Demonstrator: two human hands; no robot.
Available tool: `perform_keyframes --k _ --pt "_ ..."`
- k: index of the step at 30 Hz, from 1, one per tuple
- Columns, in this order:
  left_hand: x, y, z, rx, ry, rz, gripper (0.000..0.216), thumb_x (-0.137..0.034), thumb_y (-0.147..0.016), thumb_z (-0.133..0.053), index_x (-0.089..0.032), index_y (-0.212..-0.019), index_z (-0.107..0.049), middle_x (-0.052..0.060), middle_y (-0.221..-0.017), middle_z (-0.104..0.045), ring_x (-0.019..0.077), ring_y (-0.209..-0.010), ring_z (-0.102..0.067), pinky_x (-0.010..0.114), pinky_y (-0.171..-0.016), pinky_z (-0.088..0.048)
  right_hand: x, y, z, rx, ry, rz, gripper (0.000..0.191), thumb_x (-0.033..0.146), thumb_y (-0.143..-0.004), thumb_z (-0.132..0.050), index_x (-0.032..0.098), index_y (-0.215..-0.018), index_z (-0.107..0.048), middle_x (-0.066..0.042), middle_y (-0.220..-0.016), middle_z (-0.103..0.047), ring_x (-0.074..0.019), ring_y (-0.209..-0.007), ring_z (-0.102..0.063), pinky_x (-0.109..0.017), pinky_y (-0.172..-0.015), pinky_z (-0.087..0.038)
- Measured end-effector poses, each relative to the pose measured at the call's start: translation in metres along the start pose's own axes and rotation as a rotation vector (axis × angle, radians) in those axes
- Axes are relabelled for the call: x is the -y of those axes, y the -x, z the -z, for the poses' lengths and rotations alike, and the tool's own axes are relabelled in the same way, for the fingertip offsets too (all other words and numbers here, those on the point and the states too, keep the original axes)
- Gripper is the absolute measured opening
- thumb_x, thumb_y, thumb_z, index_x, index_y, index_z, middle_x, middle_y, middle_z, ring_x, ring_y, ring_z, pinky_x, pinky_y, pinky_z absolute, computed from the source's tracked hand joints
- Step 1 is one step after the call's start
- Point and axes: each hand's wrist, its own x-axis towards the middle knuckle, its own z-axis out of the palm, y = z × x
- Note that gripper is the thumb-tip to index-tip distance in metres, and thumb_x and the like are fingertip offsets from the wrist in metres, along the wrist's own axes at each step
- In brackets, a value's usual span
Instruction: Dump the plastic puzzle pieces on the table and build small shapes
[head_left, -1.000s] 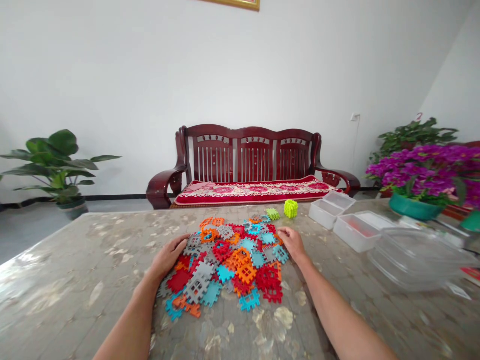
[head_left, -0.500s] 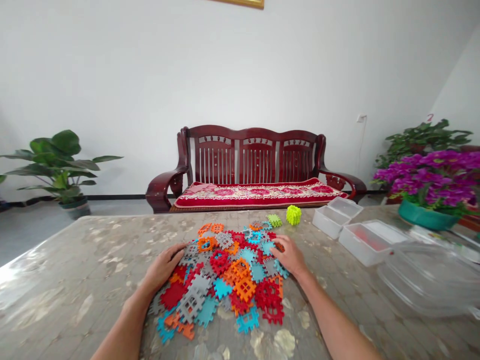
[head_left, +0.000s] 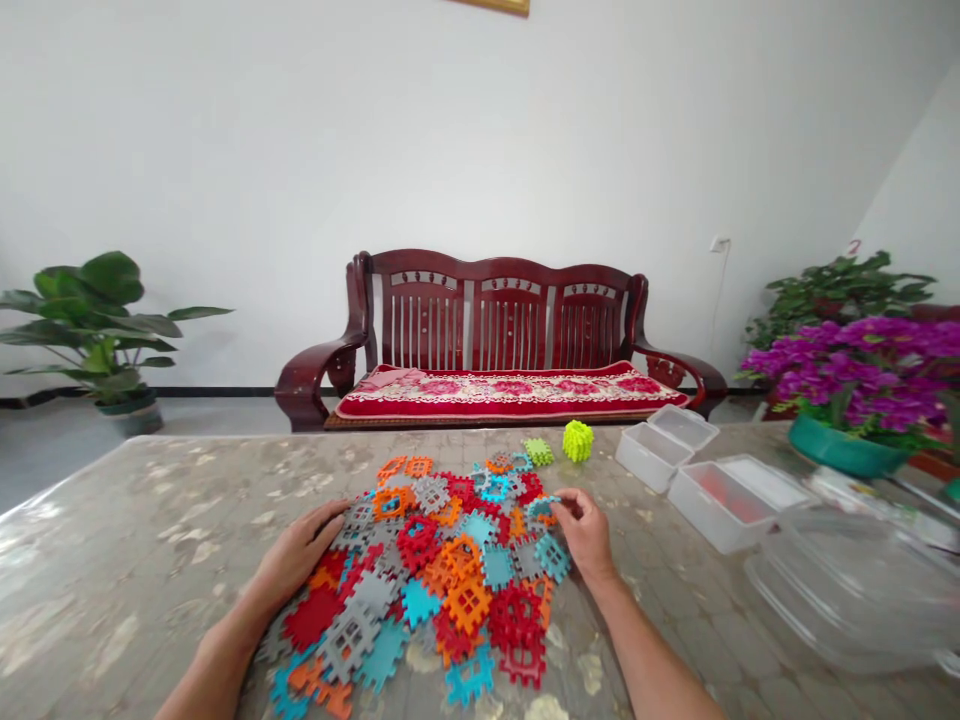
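A loose pile of interlocking plastic tiles in red, orange, grey and blue is spread over the table in front of me. My right hand [head_left: 586, 530] is at the pile's right side, thumb and finger pinching a blue tile [head_left: 543, 506], which is tilted up off the others. My left hand [head_left: 306, 545] lies along the pile's left edge with fingers stretched out, beside the grey tiles [head_left: 356, 522]. Near it are a red tile [head_left: 313, 618] and a grey window tile [head_left: 351, 640]. Orange window tiles [head_left: 466, 600] lie in the middle.
Beyond the pile stand a yellow-green cube of tiles [head_left: 577, 441] and flat light-green tiles [head_left: 538, 452]. To the right are open clear boxes [head_left: 654, 458], one with red inside, a large clear lid or container [head_left: 847, 600] and a flower pot [head_left: 847, 445]. A wooden bench [head_left: 491, 310] is behind the table.
My right hand has lifted the edge of a blue tile between thumb and finger. My left hand stays at the pile's left edge. The view has shifted slightly.
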Motion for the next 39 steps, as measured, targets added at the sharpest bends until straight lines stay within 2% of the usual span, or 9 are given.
perform_keyframes --k 8,12,16,19,21,24,29,33,39 --pt "0.006 -0.001 0.0 0.007 -0.007 -0.001 0.056 -0.06 -0.082 -0.044 -0.023 -0.113 -0.071 0.005 -0.121 -0.071 0.0272 -0.115 -0.063 0.041 -0.107 -0.045 -0.036 -0.028 0.03 -0.214 0.098 -0.003 0.023 0.034 -0.072 -0.052 0.02 -0.085 -0.066 -0.008 -0.086 -0.069 -0.0227 -0.083 -0.064 -0.038 -0.082 -0.052" --pt "0.006 -0.003 0.0 0.009 -0.003 0.001 0.055 -0.061 -0.082 -0.044 -0.023 -0.111 -0.071 0.005 -0.119 -0.072 0.0272 -0.113 -0.064 0.04 -0.107 -0.045 -0.053 -0.032 0.042 -0.2 0.209 -0.084 0.032 0.022 -0.068 -0.045 0.02 -0.092 -0.066 -0.01 -0.094 -0.07 -0.0243 -0.091 -0.065 -0.041 -0.088 -0.05" --pt "0.007 -0.003 0.0 0.013 -0.006 -0.003 0.056 -0.062 -0.082 -0.044 -0.023 -0.112 -0.071 0.005 -0.12 -0.071 0.0273 -0.113 -0.064 0.04 -0.107 -0.045 -0.053 -0.028 0.041 -0.133 0.399 0.011 0.033 0.023 -0.071 -0.047 0.022 -0.097 -0.067 -0.009 -0.102 -0.07 -0.0259 -0.102 -0.062 -0.043 -0.096 -0.046" --pt "0.006 -0.003 0.0 0.009 -0.018 0.0 0.056 -0.062 -0.082 -0.043 -0.023 -0.112 -0.071 0.005 -0.119 -0.072 0.0268 -0.114 -0.064 0.04 -0.107 -0.045 -0.046 -0.024 0.039 -0.012 0.519 0.06 0.027 0.023 -0.073 -0.051 0.025 -0.093 -0.069 -0.007 -0.104 -0.071 -0.0261 -0.102 -0.061 -0.043 -0.097 -0.044" --pt "0.005 -0.002 0.0 0.006 -0.027 0.003 0.055 -0.06 -0.082 -0.043 -0.023 -0.112 -0.071 0.005 -0.12 -0.071 0.0265 -0.115 -0.064 0.039 -0.107 -0.045 -0.042 -0.022 0.038 -0.009 0.571 0.078 0.026 0.022 -0.073 -0.052 0.026 -0.092 -0.07 -0.007 -0.106 -0.071 -0.0264 -0.102 -0.061 -0.043 -0.097 -0.044" --pt "0.003 -0.001 0.0 0.001 -0.036 0.006 0.054 -0.057 -0.083 -0.043 -0.022 -0.113 -0.071 0.006 -0.122 -0.07 0.0265 -0.116 -0.063 0.04 -0.107 -0.045 -0.033 -0.02 0.031 -0.026 0.538 0.135 0.028 0.024 -0.078 -0.05 0.024 -0.097 -0.07 -0.009 -0.11 -0.069 -0.0263 -0.106 -0.06 -0.043 -0.099 -0.043" --pt "0.001 0.0 0.0 -0.017 -0.024 0.007 0.051 -0.056 -0.083 -0.043 -0.023 -0.111 -0.071 0.005 -0.119 -0.072 0.0261 -0.112 -0.065 0.039 -0.105 -0.048 -0.015 -0.02 -0.004 0.129 0.382 0.229 0.034 0.033 -0.088 -0.045 0.022 -0.111 -0.068 -0.009 -0.117 -0.067 -0.0241 -0.114 -0.058 -0.043 -0.104 -0.042" --pt "0.0 0.0 0.0 -0.019 -0.028 0.003 0.05 -0.056 -0.084 -0.043 -0.024 -0.11 -0.071 0.004 -0.119 -0.072 0.0258 -0.112 -0.065 0.038 -0.105 -0.048 -0.007 -0.017 -0.033 0.239 0.434 0.216 0.039 0.038 -0.09 -0.046 0.024 -0.121 -0.065 -0.009 -0.129 -0.062 -0.0255 -0.123 -0.054 -0.043 -0.108 -0.038" --pt "0.0 0.001 0.001 0.001 -0.026 0.001 0.05 -0.054 -0.085 -0.043 -0.023 -0.115 -0.07 0.004 -0.12 -0.071 0.0255 -0.114 -0.064 0.039 -0.106 -0.047 0.001 -0.004 -0.043 0.384 0.412 0.172 0.037 0.04 -0.094 -0.039 0.024 -0.104 -0.071 -0.008 -0.12 -0.067 -0.0239 -0.115 -0.058 -0.04 -0.104 -0.04"
